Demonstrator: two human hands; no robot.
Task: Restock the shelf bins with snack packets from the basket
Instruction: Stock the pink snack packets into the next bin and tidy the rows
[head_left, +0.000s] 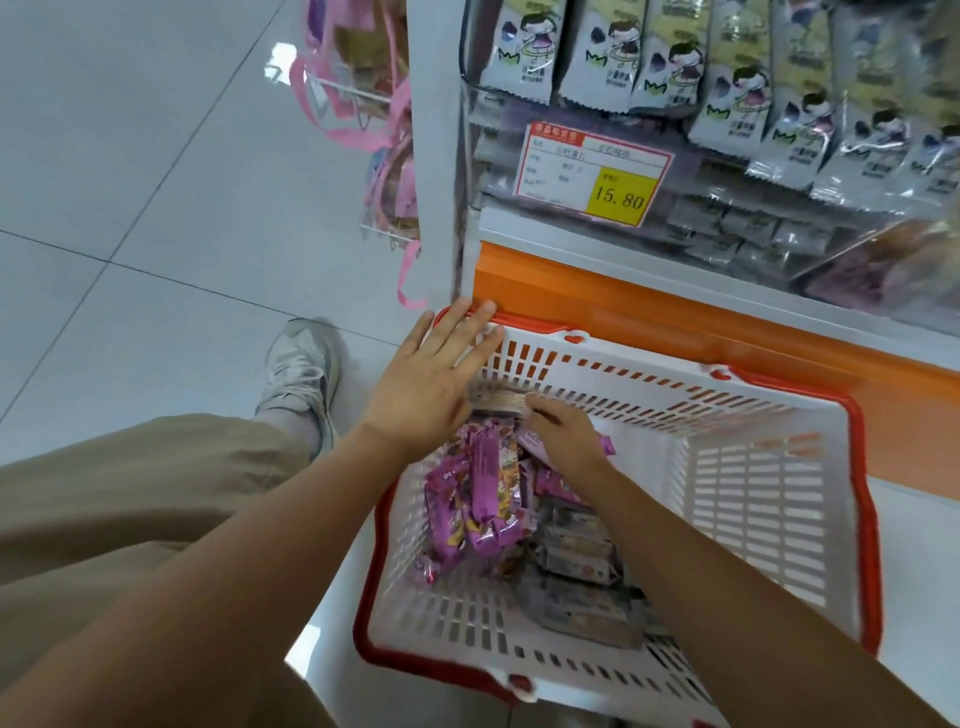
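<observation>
Two hands (431, 387) (563, 441), one basket (769, 493)

khaki trousers (130, 499), grey-white sneaker (301, 374), bare forearms

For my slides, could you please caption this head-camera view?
Right hand reaches among purple snack packets in the basket; left hand spread open over its corner.

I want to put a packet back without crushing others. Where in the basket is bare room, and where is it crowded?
Bare floor of the basket shows at its near left corner, bordered by the purple packets and the grey packets. Farther in it is crowded: both heaps, the right hand among them, the left hand over the far corner.
</observation>
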